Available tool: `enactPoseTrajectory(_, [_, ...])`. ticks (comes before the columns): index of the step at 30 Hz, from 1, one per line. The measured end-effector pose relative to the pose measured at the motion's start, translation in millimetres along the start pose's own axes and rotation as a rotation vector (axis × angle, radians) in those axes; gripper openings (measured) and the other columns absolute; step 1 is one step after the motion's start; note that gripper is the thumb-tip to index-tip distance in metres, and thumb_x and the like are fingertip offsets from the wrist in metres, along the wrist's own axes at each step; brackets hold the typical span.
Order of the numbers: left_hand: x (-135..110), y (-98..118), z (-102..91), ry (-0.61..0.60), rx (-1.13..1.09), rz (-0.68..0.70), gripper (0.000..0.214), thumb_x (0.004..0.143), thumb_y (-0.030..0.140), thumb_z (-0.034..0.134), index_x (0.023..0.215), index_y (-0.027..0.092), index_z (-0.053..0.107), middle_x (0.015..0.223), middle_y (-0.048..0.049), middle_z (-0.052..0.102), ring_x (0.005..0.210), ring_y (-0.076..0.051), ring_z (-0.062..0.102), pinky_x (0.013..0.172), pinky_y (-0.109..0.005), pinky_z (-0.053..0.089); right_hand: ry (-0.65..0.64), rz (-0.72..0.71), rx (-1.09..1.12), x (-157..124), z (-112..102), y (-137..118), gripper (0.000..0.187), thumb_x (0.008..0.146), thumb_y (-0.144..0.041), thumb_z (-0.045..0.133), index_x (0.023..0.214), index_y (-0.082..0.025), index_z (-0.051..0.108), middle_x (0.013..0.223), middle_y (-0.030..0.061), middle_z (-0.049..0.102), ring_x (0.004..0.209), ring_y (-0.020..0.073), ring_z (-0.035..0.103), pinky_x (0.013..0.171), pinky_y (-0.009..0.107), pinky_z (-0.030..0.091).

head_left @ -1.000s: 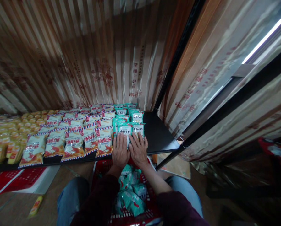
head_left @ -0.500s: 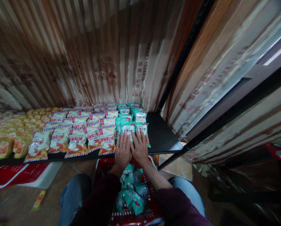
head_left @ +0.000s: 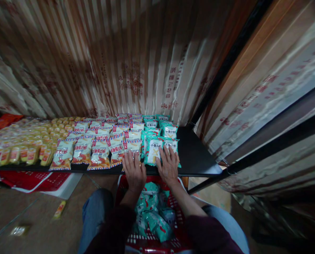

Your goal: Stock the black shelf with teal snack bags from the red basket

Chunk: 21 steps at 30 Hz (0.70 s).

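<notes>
Teal snack bags (head_left: 153,150) stand in two columns at the right end of the snack rows on a black shelf (head_left: 193,151). Over the lower front of the right teal bag (head_left: 171,144) lies my right hand (head_left: 168,167), its fingers spread. My left hand (head_left: 134,173) rests with fingers stretched out against the front of a white snack bag with a striped edge (head_left: 132,146), hiding its lower part. Neither hand grips a bag. Below my forearms, a red basket (head_left: 182,215) holds several more teal bags (head_left: 157,224).
More striped-edge bags (head_left: 100,155) and small yellow packs (head_left: 32,155) fill the shelf leftward. A black metal post (head_left: 212,88) rises at the right, before a striped curtain (head_left: 136,42). A red basket (head_left: 33,180) sits under the shelf; a yellow packet (head_left: 59,209) lies on the floor.
My left hand has moved left, off the left teal bag and onto the neighbouring striped-edge bag. My right hand stays at the right teal bag. The view has shifted left.
</notes>
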<state>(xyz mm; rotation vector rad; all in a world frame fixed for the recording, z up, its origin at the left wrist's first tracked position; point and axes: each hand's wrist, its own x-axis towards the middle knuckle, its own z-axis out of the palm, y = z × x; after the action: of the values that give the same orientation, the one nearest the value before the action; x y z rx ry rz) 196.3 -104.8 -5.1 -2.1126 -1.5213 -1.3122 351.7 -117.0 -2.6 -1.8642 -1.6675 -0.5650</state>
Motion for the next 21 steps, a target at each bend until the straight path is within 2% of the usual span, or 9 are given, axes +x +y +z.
enactPoseTrajectory(4, [-1,-15,-0.5,-0.036,0.038,0.001,0.059,0.084,0.032,0.054,0.137,0.007,0.042,0.147,-0.0249,0.032,0.141,-0.036,0.018,0.108,-0.055,0.030,0.014,-0.007,0.001,0,1,1,0.046,0.092,-0.035,0.045,0.137,-0.022,0.045,0.141,0.0084,0.048,0.137,0.0267,0.028,0.111,0.051,0.021])
enactPoseTrajectory(8, [-9,-19,0.5,-0.071,0.024,-0.004,0.062,0.085,0.036,0.054,0.139,0.011,0.040,0.148,-0.0236,0.032,0.139,-0.035,0.025,0.102,-0.051,0.038,0.012,-0.011,0.002,0,0,1,0.047,0.092,-0.035,0.046,0.137,-0.023,0.044,0.141,0.0085,0.047,0.138,0.0267,0.028,0.111,0.051,0.021])
enactPoseTrajectory(14, [-9,-21,8.4,-0.032,-0.035,-0.036,0.059,0.087,0.031,0.051,0.141,0.013,0.037,0.147,-0.0221,0.034,0.139,-0.034,0.027,0.102,-0.052,0.038,0.009,-0.009,0.012,-1,1,1,0.048,0.092,-0.034,0.046,0.139,-0.023,0.042,0.141,0.0087,0.047,0.137,0.0273,0.028,0.110,0.052,0.021])
enactPoseTrajectory(21, [10,-19,7.1,0.055,-0.122,-0.055,0.058,0.087,0.023,0.052,0.141,0.012,0.035,0.151,-0.0217,0.026,0.142,-0.032,0.020,0.109,-0.053,0.030,0.002,-0.008,0.004,-1,0,1,0.047,0.092,-0.034,0.045,0.137,-0.022,0.044,0.140,0.0088,0.049,0.137,0.0268,0.029,0.110,0.051,0.021])
